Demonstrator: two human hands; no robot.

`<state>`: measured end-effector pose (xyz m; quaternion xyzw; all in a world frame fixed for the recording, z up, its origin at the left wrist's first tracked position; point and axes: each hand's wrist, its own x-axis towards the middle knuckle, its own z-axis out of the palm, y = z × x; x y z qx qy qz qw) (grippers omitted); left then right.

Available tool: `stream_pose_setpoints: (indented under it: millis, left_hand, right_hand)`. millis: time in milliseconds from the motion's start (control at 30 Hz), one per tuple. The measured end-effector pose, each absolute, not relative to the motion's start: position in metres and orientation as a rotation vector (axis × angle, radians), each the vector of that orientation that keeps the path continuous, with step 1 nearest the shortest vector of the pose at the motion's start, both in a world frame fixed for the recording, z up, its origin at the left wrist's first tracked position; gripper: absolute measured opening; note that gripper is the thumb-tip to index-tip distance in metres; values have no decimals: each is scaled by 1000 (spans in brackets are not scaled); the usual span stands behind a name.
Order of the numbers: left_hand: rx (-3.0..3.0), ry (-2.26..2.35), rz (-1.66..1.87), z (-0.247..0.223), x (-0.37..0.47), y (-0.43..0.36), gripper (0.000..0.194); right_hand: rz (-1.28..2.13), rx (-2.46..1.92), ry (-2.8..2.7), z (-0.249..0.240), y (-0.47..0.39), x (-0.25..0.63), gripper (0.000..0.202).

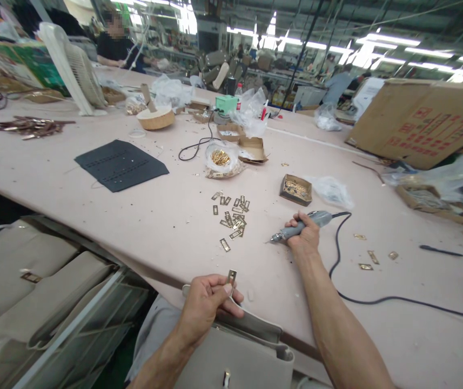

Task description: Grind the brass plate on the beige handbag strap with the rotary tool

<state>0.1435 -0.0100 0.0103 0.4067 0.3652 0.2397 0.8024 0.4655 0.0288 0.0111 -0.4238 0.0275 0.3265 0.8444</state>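
Between the thumb and fingers of my left hand [210, 300] is a small gold metal plate [232, 276] with a slot in it. That hand is just over the flap edge of a grey-beige bag [239, 351], which leans against the table's front edge and has a metal turn lock [226, 378]. My right hand [304, 235] is wrapped round a grey electric screwdriver [296, 229], its tip pointing left above the table. Left of the tip lies a loose pile of similar gold plates [237, 219].
A small box of metal parts [296, 189] and a bag of gold screws [221, 159] stand farther back. The black cord [377, 300] runs across the right side. Several beige bags [45, 275] are stacked at left. A large carton [421, 121] stands back right.
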Motion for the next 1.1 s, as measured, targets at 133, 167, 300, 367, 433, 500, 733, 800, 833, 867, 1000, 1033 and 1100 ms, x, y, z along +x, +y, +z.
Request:
stream_pose_setpoints:
  millis: [133, 167, 300, 367, 433, 500, 733, 800, 833, 867, 1000, 1033, 1100]
  left_hand:
    - [867, 778, 515, 8, 143, -10, 48]
    - [865, 778, 514, 8, 144, -10, 48]
    - [861, 776, 522, 8, 144, -10, 48]
    - [862, 781, 521, 7, 144, -10, 49]
    - [859, 786, 519, 7, 144, -10, 49]
    - [857, 786, 523, 7, 144, -10, 50]
    - [861, 796, 522, 11, 145, -11, 51]
    - [865, 800, 522, 12, 145, -11, 49]
    - [866, 800, 522, 12, 145, -11, 49]
    - [865, 798, 523, 11, 145, -11, 49]
    - [855, 799, 523, 10, 145, -10, 51]
    - [855, 802, 522, 10, 145, -10, 51]
    - [861, 805, 519, 11, 145, -10, 50]
  right_hand:
    - [676, -897, 45, 11, 30, 464, 26]
    - [675, -897, 43, 10, 30, 464, 26]
    - [674, -899, 36, 9, 30, 464, 27]
    - [672, -902, 36, 8, 31, 464, 27]
    - [669, -904, 37, 8, 31, 464, 27]
    - [666, -905, 37, 8, 31, 464, 26]
    - [658, -910, 44, 9, 32, 461, 26]
    - [649, -910, 46, 9, 32, 460, 25]
    - [644, -909, 47, 9, 33, 460, 25]
    - [638, -908, 49, 9, 33, 460, 25]
    - [623, -907, 56, 9, 34, 460, 27]
    - [619, -908, 57, 10, 34, 460, 28]
    - [610, -912, 61, 11, 35, 459, 30]
